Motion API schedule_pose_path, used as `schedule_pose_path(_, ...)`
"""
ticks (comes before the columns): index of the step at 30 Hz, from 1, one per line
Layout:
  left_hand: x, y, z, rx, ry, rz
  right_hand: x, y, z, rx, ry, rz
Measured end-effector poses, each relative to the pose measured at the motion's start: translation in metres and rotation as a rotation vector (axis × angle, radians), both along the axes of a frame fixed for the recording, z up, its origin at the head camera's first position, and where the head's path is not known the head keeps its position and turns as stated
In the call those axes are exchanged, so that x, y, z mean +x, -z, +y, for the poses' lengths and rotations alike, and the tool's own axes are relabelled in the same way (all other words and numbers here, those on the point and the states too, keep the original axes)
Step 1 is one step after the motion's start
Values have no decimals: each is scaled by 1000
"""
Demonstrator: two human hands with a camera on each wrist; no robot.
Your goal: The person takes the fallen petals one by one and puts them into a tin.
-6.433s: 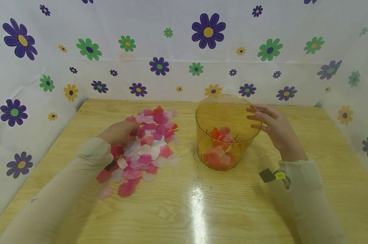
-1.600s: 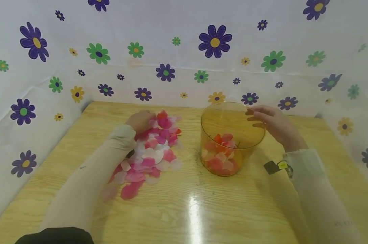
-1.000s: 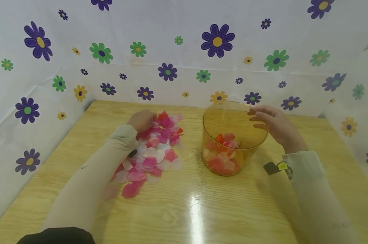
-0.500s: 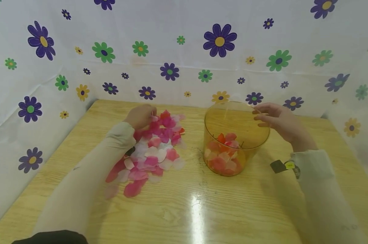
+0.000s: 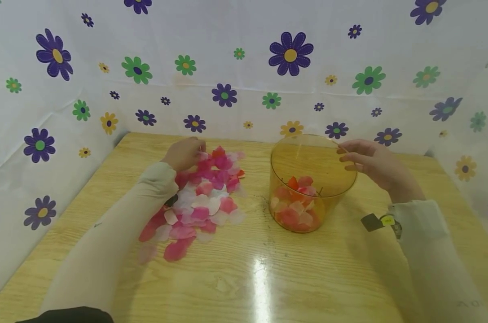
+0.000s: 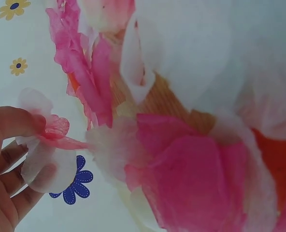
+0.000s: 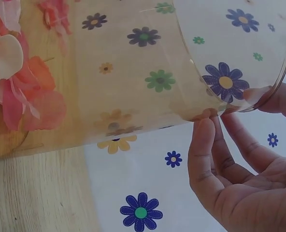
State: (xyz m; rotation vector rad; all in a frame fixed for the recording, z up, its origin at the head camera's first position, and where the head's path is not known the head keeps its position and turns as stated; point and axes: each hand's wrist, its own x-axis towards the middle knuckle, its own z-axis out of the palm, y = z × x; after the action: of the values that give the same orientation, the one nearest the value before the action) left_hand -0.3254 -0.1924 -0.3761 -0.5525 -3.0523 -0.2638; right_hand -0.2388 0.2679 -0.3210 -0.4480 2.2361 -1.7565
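Observation:
My left hand [image 5: 185, 154] is at the far left edge of a heap of pink, white and red artificial petals [image 5: 203, 213]. In the left wrist view, its thumb and fingers pinch a pink petal [image 6: 57, 126] together with thin whitish petals [image 6: 51, 169], beside the heap. To the right, a clear amber bucket [image 5: 328, 196] stands upright, with red and pink petals [image 5: 298, 211] in its bottom. My right hand [image 5: 375, 163] holds the bucket's right rim. The right wrist view has the thumb [image 7: 256, 95] at the rim and fingers along the outer wall.
Both hands work over a light wood-grain table [image 5: 219, 282]. A white cloth [image 5: 244, 36] printed with purple, green and yellow flowers rises behind the table and along both sides. Small dark specks lie between the heap and the bucket. A dark square tag [image 5: 372, 222] hangs at the right cuff.
Over several seconds, my left hand has moved to the back of the heap, then drawn slightly left with petals pinched. My right hand stays at the bucket's rim, its wrist shifted slightly right.

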Motion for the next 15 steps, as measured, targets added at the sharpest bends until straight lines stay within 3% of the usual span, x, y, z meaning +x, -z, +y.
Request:
schedule_pose_path(9, 0, -2, 0, 28, -13, 10, -1, 3, -1, -43, 20, -13)
schedule_pose_path(15, 2, -5, -2, 161, -30, 13, 0, 5, -2, -104, 9, -7)
